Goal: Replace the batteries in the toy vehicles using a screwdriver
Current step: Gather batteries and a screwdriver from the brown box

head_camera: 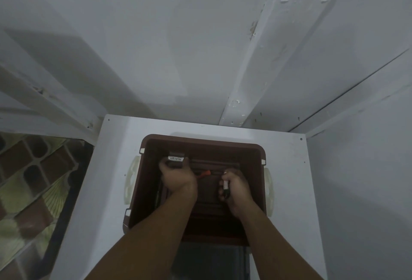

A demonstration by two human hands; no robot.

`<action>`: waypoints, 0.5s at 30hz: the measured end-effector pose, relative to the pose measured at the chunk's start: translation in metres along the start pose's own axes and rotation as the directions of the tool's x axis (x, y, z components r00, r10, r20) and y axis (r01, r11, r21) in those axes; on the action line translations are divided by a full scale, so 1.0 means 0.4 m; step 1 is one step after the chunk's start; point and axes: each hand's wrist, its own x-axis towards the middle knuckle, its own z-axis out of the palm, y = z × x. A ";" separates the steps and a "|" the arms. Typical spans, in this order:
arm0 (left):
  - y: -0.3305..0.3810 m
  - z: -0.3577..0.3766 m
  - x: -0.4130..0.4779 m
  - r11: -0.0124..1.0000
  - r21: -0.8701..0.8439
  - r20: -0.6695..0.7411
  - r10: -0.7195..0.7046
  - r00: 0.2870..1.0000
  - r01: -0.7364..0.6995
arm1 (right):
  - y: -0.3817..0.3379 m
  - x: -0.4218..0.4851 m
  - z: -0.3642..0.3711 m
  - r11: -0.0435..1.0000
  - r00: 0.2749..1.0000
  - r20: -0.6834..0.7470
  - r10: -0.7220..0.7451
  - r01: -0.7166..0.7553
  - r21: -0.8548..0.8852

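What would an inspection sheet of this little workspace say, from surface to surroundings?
Surface: white tabletop carrying a brown plastic bin with cream side handles.
Job's things: dark pack with white label; small white-and-black cylinder, maybe a battery; red object on the bin floor.
Clutter: nothing seen.
Hands: left hand grips the labelled pack; right hand grips the cylinder.
Cables: nothing seen.
Surroundings: white walls; brown-and-green patterned surface at lower left.

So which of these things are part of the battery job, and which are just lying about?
Job: left hand, gripping a dark Heybright-labelled pack; right hand, holding a small white-and-black cylinder, perhaps a battery; brown bin; orange-red piece inside, unidentifiable.
Lying about: white table; patterned tiles.
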 end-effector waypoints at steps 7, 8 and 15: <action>-0.002 -0.010 0.017 0.980 0.181 0.059 0.069 0.996 -0.079 | -0.003 0.007 0.007 0.993 0.998 -0.002 -0.061 0.061 -0.104; -0.003 -0.012 0.016 0.974 0.201 0.071 0.096 0.993 -0.108 | 0.001 0.012 0.008 0.986 0.995 0.000 -0.098 0.097 -0.137; 0.008 -0.039 0.040 0.973 0.184 0.140 0.110 0.984 -0.135 | 0.016 0.035 0.024 0.812 0.921 0.122 -0.369 0.383 -0.440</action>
